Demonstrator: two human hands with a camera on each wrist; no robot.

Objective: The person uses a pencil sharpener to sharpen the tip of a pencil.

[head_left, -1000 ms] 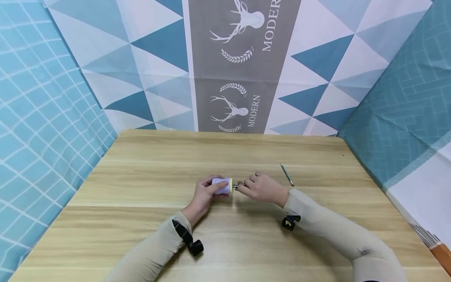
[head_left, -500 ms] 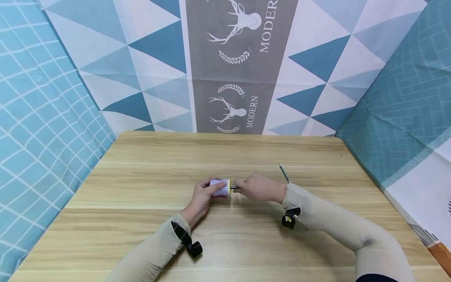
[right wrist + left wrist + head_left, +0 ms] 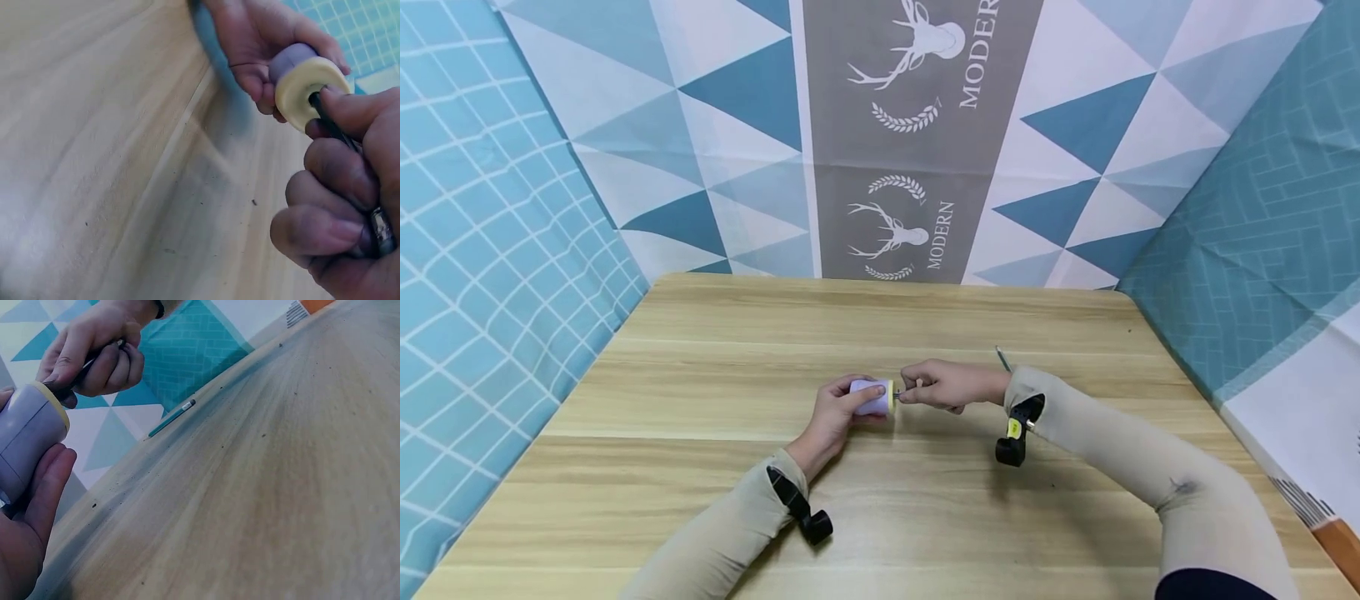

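A purple cylindrical pencil sharpener [image 3: 870, 397] with a pale yellow end is gripped by my left hand [image 3: 837, 410], thumb along its near side. Its yellow face [image 3: 292, 94] has a round hole, and a dark pencil [image 3: 335, 130] runs into it. My right hand [image 3: 946, 385] pinches that pencil close to the hole, between thumb and forefinger. The other fingers [image 3: 337, 172] curl round the shaft, and a silvery band shows near its back end. The pencil's tip is hidden inside the sharpener.
A second, green pencil [image 3: 172, 419] lies on the wooden table [image 3: 700, 492], behind my right wrist and partly covered by the sleeve in the head view. Small dark specks dot the tabletop. Patterned cloths [image 3: 730, 125] hang behind and at both sides.
My right hand has turned about the pencil's axis, its wrist rising and its fingers re-curling round the shaft. The left hand and the sharpener stay almost still.
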